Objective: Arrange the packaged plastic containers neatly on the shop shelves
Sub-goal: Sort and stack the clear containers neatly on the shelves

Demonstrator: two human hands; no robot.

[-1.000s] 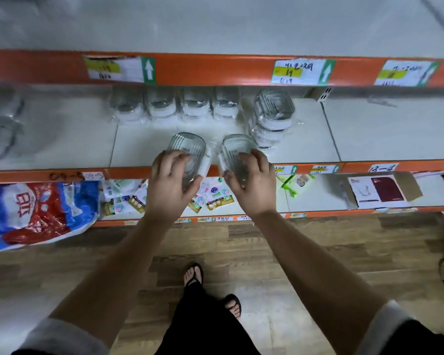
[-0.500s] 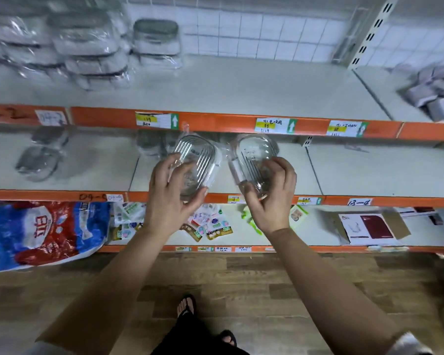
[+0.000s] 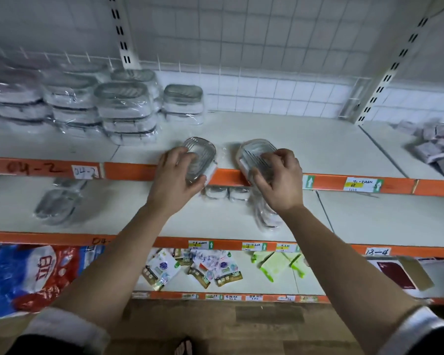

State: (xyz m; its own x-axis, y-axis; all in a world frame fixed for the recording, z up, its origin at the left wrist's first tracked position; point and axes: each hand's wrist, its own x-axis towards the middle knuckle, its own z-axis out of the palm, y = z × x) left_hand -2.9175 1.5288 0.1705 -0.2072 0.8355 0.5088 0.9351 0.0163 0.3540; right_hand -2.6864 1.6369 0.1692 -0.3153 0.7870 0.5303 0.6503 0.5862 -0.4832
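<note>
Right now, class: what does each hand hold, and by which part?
The left hand grips the left container by its near end, fingers over the top; the right hand grips the right container likewise.

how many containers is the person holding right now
2. The left container is in the left hand, the right container in the right hand, both at the front edge of the top shelf.

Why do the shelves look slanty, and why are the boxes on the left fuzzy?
In the head view, the wide-angle lens slants the orange shelf edge; the stacked wrapped containers at far left are smeared and glinting; the container in the left hand looks sharper.
</note>
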